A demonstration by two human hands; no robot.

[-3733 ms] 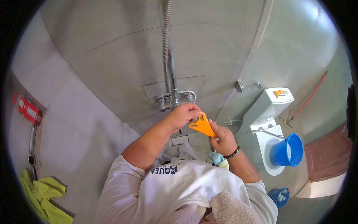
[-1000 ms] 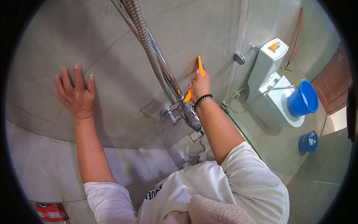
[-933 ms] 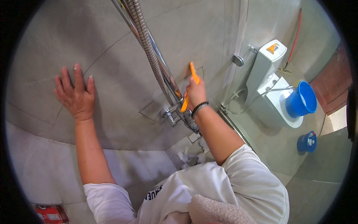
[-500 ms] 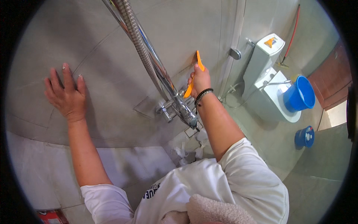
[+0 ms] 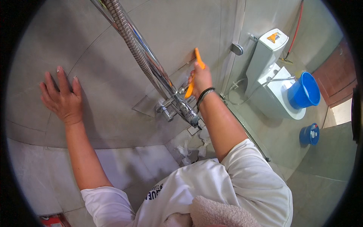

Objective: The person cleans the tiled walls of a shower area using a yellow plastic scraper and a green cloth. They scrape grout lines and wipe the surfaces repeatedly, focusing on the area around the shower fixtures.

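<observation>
Left of the shower pipe, the left hand is resting spread wide on the wall; just right of the pipe, the right hand is gripping an orange scraper.

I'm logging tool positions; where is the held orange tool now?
In the head view, slightly right of centre, the orange tool is in the right hand, beside the shower pipe.

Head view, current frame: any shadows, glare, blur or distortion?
Head view, left: soft shadow on the grey tiled wall beside the bare left hand; head view, centre: glints on the shiny chrome shower bar, bare right hand looks slightly smeared; head view, rim: black corners, wall's lower edge bowed.
</observation>
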